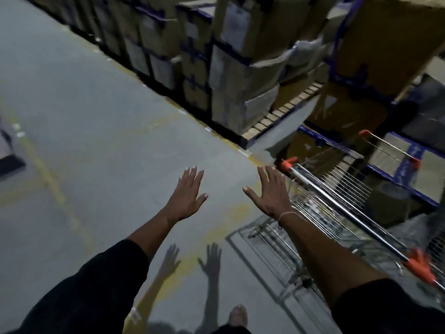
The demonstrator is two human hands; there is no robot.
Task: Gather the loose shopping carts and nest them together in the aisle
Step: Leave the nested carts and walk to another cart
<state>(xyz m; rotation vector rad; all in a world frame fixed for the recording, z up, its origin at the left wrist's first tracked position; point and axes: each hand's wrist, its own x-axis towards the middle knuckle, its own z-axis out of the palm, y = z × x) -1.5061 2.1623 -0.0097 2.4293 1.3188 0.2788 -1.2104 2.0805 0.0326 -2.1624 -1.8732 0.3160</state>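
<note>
Nearest the camera, a bare foot (238,315) rests on the grey floor (96,121) at the bottom edge of the view, between the shadows of two raised arms cast on the concrete. Both forearms extend forward from dark sleeves (91,290). Left hand (187,194): palm down, fingers straight and spread apart, holding nothing, above bare floor. Right hand (272,192): palm down, fingers extended and slightly apart, thumb splayed to the left, holding nothing; a thin cord (289,214) circles the wrist. Its fingertips lie just beside the near orange end cap of the shopping cart (337,213); contact cannot be confirmed. This wire cart stands at the right edge of the aisle, its chrome handle bar (346,213) running diagonally from upper left to lower right with orange caps at both ends. A second cart frame (387,145) with orange corners shows behind it, against the blue racking (407,169). Faded yellow lines (45,174) cross the floor. Beyond, stacked cardboard boxes (240,68) on a wooden pallet (272,119) line the far side of the aisle. Motion blur obscures finer detail.
</note>
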